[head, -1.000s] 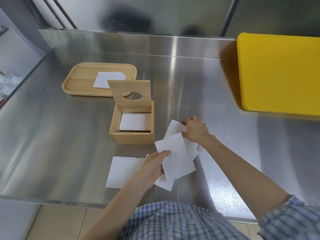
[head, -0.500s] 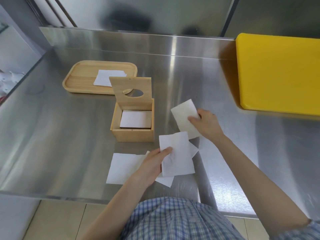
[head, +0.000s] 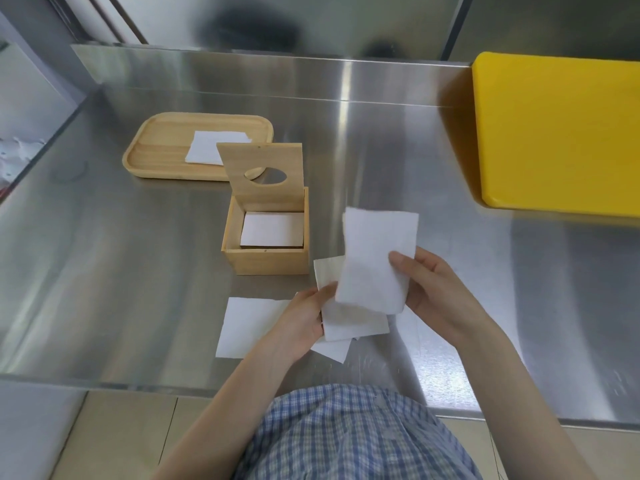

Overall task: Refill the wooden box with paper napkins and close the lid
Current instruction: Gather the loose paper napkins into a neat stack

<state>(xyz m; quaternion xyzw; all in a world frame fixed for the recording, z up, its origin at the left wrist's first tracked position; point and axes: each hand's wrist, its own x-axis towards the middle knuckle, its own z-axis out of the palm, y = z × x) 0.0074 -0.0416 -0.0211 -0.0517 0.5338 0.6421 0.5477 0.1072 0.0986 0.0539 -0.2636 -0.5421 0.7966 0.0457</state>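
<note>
On the steel worktop point(head: 398, 161), the wooden box point(head: 266, 252) stands with its lid point(head: 265, 176) raised and napkins inside. A napkin point(head: 375, 258), lifted off the worktop half a second ago, is now pinched in the right hand point(head: 433, 292) and laid over the napkin gripped by the left hand point(head: 304, 320). A stack is apparently being gathered beside the box; loading and closing are not yet done.

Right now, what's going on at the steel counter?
A person is restocking the wooden box; its lid stands open, with napkins already inside. The right hand holds one paper napkin against another pinched in the left hand. More lie on the counter and the wooden tray.
</note>
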